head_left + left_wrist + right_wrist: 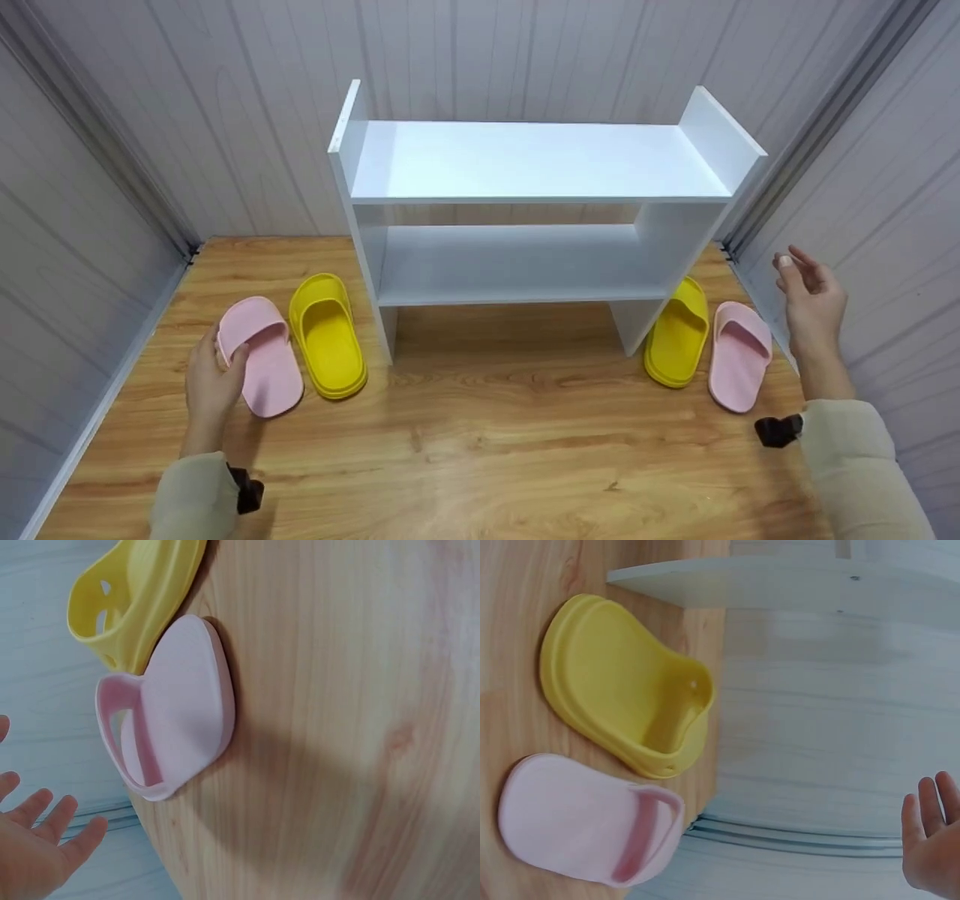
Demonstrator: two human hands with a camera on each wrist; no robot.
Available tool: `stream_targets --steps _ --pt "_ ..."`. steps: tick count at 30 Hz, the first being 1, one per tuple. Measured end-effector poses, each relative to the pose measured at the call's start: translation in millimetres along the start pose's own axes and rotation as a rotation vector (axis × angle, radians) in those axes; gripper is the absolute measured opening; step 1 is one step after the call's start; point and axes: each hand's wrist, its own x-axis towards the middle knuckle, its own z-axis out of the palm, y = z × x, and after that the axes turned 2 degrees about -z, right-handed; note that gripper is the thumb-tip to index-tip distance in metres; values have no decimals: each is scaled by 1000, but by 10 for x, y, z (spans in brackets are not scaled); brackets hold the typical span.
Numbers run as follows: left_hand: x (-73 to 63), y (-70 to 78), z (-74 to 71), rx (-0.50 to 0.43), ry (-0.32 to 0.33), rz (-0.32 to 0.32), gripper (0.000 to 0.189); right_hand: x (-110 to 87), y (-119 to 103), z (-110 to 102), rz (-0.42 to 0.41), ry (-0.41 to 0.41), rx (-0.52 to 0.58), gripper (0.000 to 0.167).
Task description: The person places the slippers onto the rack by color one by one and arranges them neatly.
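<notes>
My left hand [214, 379] hovers by the left pink slipper [274, 375], overlapping its strap side in the head view. In the left wrist view its fingers [56, 821] are spread and apart from the slipper. A yellow slipper [330, 345] lies just right of that pink one. At the far right my right hand [814, 307] is raised near the wall, holding nothing, its fingers loosely bent. Below and left of it lie the right pink slipper [739, 367] and the right yellow slipper [675, 345], whose inner edge is partly hidden behind a shelf panel.
A white two-tier shelf [517, 262] stands on the wood floor [480, 450] between the slipper pairs, its boards bare. Panelled walls close in the back [517, 60], left [67, 262] and right [885, 247].
</notes>
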Motion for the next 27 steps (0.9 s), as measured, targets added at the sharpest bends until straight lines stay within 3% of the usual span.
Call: stream_targets --steps 13,21,27 --pt "-64 -160 -11 79 -57 -126 59 -70 -339 327 -74 -100 -46 24" --pt "-92 -233 -9 116 -72 -153 61 -40 -310 460 -93 -158 -121 27" --pt "-120 -273 -4 142 -101 -198 64 -60 -298 523 -96 -209 -107 31"
